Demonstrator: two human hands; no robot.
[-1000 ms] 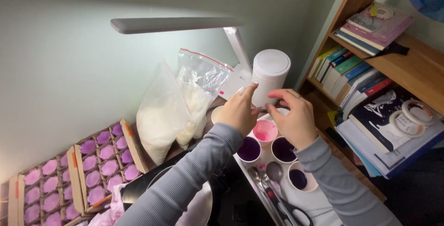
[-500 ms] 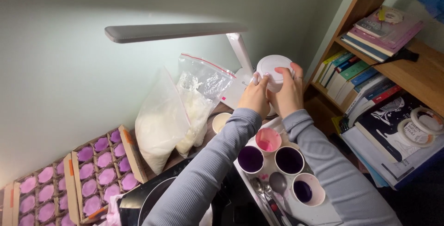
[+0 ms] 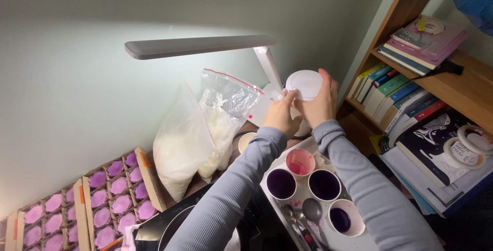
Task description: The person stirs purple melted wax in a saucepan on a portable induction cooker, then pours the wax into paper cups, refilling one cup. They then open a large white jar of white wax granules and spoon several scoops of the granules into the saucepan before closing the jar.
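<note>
Both my hands hold a white round container point(image 3: 304, 84) with a flat lid, raised near the base of the desk lamp. My right hand point(image 3: 320, 102) wraps its right side and back. My left hand point(image 3: 282, 114) grips its left side, fingertips at the lid's edge. Below my forearms stand several small white cups: one with pink liquid point(image 3: 300, 161) and others with dark purple liquid point(image 3: 281, 184).
A white desk lamp point(image 3: 195, 46) reaches left over the table. Two clear bags of white flakes point(image 3: 197, 135) lean by the wall. Trays of purple moulded pieces point(image 3: 110, 194) lie at left. Spoons point(image 3: 312, 212) rest on the white tray. A bookshelf with books point(image 3: 411, 97) stands at right.
My hands lifted the white container up and back toward the lamp base and tipped it, so its flat lid now faces the camera. The view has tilted slightly.
</note>
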